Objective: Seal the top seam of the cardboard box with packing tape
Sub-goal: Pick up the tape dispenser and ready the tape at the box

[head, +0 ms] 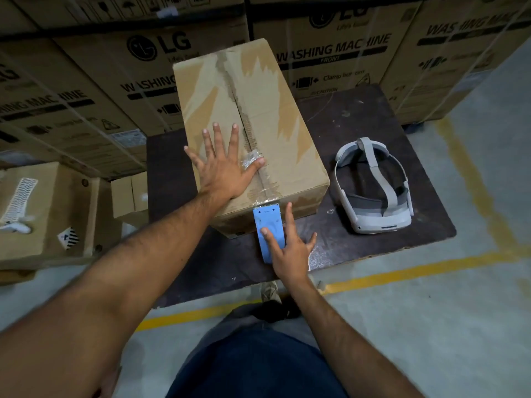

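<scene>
Cardboard carton, far left: a low box [43, 208] sat on the floor, with a white patterned item lying on its top.
Small box: a little carton [129, 195] stood just beside the dark table's left edge.
Table: a dark brown board [344, 116] carried the task's box and a headset.
Left hand: the left hand [222, 165] lay flat and spread on the cardboard box, fingers released, thumb pressing a crinkled strip of clear packing tape [265, 182] onto the seam.
Cardboard box: the cardboard box [290, 124] stood lengthwise on the table, its top seam [238, 104] running away from the viewer, with torn paper patches and old tape residue along it; fresh tape covered only the near end.
Tape dispenser: a blue tape dispenser [268, 228] hung at the box's near top edge, its toothed end touching the corner.
Right hand: the right hand [287, 248] grasped the dispenser loosely, index finger on its face, other fingers splayed.
Headset: a white VR headset [373, 188] rested on the table, right of the box and apart from it.
Background: stacked washing machine cartons [330, 50] lined the rear.
</scene>
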Demonstrator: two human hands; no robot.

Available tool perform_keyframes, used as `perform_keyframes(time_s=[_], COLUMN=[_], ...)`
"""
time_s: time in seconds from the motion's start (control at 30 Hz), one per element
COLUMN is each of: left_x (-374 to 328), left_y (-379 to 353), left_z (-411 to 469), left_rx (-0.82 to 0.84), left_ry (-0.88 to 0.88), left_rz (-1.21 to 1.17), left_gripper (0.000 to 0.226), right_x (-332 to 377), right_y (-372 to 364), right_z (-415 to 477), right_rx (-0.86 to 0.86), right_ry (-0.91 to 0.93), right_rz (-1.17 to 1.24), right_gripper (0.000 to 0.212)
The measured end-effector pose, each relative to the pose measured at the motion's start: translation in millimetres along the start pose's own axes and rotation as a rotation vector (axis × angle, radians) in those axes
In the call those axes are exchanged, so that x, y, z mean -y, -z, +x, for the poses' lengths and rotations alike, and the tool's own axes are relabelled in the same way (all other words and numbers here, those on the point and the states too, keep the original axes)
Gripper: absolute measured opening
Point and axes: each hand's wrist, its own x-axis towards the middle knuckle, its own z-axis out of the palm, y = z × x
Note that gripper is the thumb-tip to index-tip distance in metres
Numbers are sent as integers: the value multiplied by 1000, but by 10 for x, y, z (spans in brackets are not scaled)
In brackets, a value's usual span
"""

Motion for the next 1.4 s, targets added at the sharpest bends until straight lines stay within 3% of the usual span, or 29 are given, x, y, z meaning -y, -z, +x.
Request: perform_keyframes(time_s=[0.3, 0.43, 0.7, 0.9, 1.4], left_x=[-11, -17, -33, -45, -41], left_y=[-27, -40, -36, -33, -13], left_z=[20, 20, 12, 11, -20], left_rx=[23, 35, 12, 19, 24], left_ry=[56, 67, 78, 85, 51], left_rz=[1, 17, 22, 24, 15], left_gripper=[115, 117, 118, 118, 120], right_x=[121, 126, 101, 160, 79], right_y=[215, 259, 343, 441, 412], right_z=[-226, -320, -446, -511, -543], right_rx=[13, -27, -64, -13, 102], right_ry=[-39, -23, -5, -70, -77], right_rz=[139, 167, 162, 115, 221], right_gripper=[72, 59, 60, 69, 59])
